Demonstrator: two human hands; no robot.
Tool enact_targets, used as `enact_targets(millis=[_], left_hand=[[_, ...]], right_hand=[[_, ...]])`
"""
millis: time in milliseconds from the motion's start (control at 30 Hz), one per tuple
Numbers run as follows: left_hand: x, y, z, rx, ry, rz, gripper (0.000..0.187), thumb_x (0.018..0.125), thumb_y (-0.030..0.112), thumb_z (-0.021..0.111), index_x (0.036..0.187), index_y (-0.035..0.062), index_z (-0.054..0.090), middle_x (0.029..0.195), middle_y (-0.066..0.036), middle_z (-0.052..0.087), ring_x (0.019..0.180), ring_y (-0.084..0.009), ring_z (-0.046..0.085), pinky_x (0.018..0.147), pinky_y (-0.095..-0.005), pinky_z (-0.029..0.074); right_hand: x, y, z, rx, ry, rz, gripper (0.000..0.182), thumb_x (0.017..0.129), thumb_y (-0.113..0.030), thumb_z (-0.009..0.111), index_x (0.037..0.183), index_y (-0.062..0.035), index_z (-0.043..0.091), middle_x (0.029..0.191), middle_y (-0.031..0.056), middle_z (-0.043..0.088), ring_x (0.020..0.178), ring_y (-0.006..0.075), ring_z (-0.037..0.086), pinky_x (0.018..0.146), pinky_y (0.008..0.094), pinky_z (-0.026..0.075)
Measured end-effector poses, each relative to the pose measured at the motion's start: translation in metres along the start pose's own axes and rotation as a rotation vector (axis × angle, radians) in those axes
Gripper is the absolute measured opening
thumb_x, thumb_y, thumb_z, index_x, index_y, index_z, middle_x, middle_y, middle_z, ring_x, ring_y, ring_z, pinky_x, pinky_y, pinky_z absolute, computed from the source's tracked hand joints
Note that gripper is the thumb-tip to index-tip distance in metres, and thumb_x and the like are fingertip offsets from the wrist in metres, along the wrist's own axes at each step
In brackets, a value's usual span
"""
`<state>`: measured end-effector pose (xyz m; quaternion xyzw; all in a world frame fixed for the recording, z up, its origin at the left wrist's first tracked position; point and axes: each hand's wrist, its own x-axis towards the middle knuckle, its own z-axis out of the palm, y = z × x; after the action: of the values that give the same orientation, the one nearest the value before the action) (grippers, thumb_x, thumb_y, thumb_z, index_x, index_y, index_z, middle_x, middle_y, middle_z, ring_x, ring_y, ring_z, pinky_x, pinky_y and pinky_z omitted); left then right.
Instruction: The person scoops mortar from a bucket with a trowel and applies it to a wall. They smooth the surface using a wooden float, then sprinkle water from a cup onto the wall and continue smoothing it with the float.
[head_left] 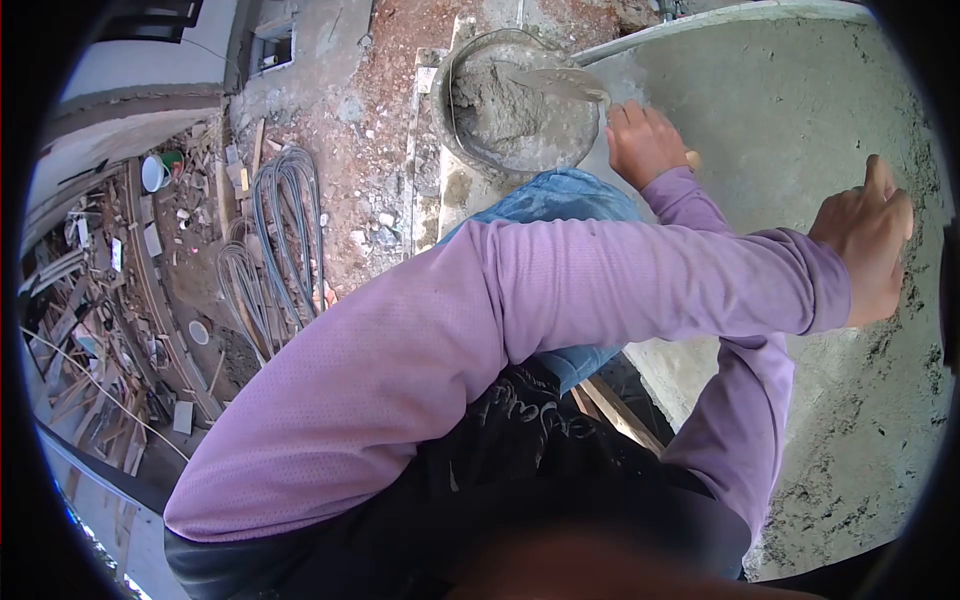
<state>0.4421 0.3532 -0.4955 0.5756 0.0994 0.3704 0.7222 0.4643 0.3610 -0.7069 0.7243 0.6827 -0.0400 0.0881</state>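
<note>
My right hand (645, 145) is closed round the wooden handle (693, 159) of a trowel. The trowel's blade (568, 84) reaches left over a round bucket (446, 105), above the wet grey mortar (495, 105) inside it. At the right my left hand (865, 240) is over the grey cement surface (760, 110), with its fingers curled and one digit pointing up. What it grips, if anything, is hidden. My left forearm, in a purple sleeve, crosses over the right arm.
Rubble covers the ground at left, with coiled grey cables (285, 215), a white bucket (156, 173) and scrap wood (105, 405). A raised rim (725, 18) edges the cement surface at the top. Wooden boards (615, 412) show below my knee.
</note>
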Motion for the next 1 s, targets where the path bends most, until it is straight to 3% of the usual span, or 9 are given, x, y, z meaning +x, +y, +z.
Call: enact_targets(millis=[133, 267, 367, 467, 533, 600, 667, 900, 1000], left_hand=[[-0.008, 0.000, 0.007, 0.040, 0.035, 0.042, 0.025, 0.073, 0.001, 0.065, 0.095, -0.0046, 0.056, 0.111, -0.025, 0.046, 0.077, -0.0336, 0.064, 0.072, -0.0436, 0.052], [-0.011, 0.010, 0.003, -0.006, -0.030, 0.002, 0.024, 0.074, 0.001, 0.064, 0.096, -0.0037, 0.057, 0.110, -0.024, 0.047, 0.075, -0.0330, 0.064, 0.071, -0.0436, 0.052], [-0.012, 0.011, -0.001, 0.009, -0.032, 0.014, 0.023, 0.075, 0.001, 0.065, 0.096, -0.0035, 0.058, 0.110, -0.023, 0.047, 0.076, -0.0317, 0.064, 0.071, -0.0429, 0.052], [-0.010, 0.010, -0.005, 0.044, -0.052, 0.003, 0.023, 0.075, 0.002, 0.065, 0.096, -0.0033, 0.057, 0.110, -0.022, 0.047, 0.076, -0.0307, 0.064, 0.072, -0.0421, 0.053], [-0.011, 0.010, -0.003, 0.047, -0.034, 0.031, 0.023, 0.075, 0.002, 0.065, 0.096, -0.0033, 0.057, 0.110, -0.022, 0.047, 0.076, -0.0304, 0.064, 0.072, -0.0416, 0.052], [-0.014, 0.008, 0.002, 0.052, -0.026, 0.043, 0.023, 0.075, 0.002, 0.065, 0.097, -0.0033, 0.057, 0.110, -0.022, 0.047, 0.076, -0.0303, 0.064, 0.072, -0.0414, 0.052], [-0.015, 0.008, 0.006, 0.063, -0.031, 0.051, 0.023, 0.075, 0.002, 0.065, 0.097, -0.0032, 0.057, 0.110, -0.022, 0.046, 0.076, -0.0305, 0.064, 0.071, -0.0417, 0.052], [-0.012, 0.013, -0.007, 0.048, -0.079, 0.005, 0.025, 0.075, 0.001, 0.064, 0.098, -0.0036, 0.057, 0.110, -0.023, 0.046, 0.076, -0.0320, 0.064, 0.071, -0.0431, 0.052], [-0.006, 0.005, -0.004, 0.055, 0.000, 0.036, 0.025, 0.075, 0.001, 0.064, 0.098, -0.0037, 0.057, 0.110, -0.023, 0.047, 0.077, -0.0326, 0.064, 0.072, -0.0429, 0.053]], right_hand=[[0.017, -0.051, 0.050, 0.295, -0.269, 0.063, 0.029, 0.087, -0.027, 0.063, 0.098, -0.0013, 0.065, 0.100, 0.0202, 0.066, 0.093, 0.0372, 0.068, 0.081, 0.0458, 0.056], [-0.011, -0.041, 0.003, 0.366, -0.106, 0.106, 0.027, 0.089, -0.026, 0.063, 0.099, -0.0013, 0.065, 0.097, 0.0203, 0.065, 0.087, 0.0385, 0.068, 0.075, 0.0477, 0.056], [-0.031, -0.022, -0.021, 0.191, 0.022, 0.235, 0.024, 0.091, -0.024, 0.063, 0.101, -0.0021, 0.063, 0.094, 0.0187, 0.065, 0.084, 0.0387, 0.067, 0.071, 0.0485, 0.055], [-0.033, -0.014, -0.012, 0.127, -0.147, 0.440, 0.026, 0.087, -0.025, 0.066, 0.094, -0.0002, 0.067, 0.096, 0.0214, 0.066, 0.087, 0.0400, 0.069, 0.075, 0.0482, 0.056], [-0.020, -0.025, 0.009, 0.176, -0.298, 0.498, 0.025, 0.088, -0.024, 0.066, 0.092, -0.0003, 0.070, 0.099, 0.0257, 0.067, 0.091, 0.0417, 0.069, 0.078, 0.0482, 0.056], [0.002, -0.045, 0.029, 0.281, -0.236, 0.501, 0.025, 0.089, -0.025, 0.065, 0.094, -0.0008, 0.072, 0.101, 0.0275, 0.068, 0.094, 0.0427, 0.068, 0.082, 0.0483, 0.055], [0.024, -0.062, 0.030, 0.408, -0.365, 0.503, 0.026, 0.090, -0.026, 0.064, 0.096, -0.0024, 0.073, 0.103, 0.0251, 0.068, 0.094, 0.0421, 0.068, 0.083, 0.0484, 0.055], [-0.038, -0.042, 0.022, 0.441, 0.100, 0.273, 0.032, 0.089, -0.032, 0.065, 0.092, -0.0008, 0.067, 0.087, 0.0202, 0.066, 0.087, 0.0395, 0.067, 0.074, 0.0506, 0.053], [-0.047, -0.003, 0.040, 0.467, 0.204, 0.463, 0.033, 0.086, -0.033, 0.068, 0.090, -0.0002, 0.067, 0.084, 0.0215, 0.067, 0.080, 0.0418, 0.065, 0.070, 0.0519, 0.051]])
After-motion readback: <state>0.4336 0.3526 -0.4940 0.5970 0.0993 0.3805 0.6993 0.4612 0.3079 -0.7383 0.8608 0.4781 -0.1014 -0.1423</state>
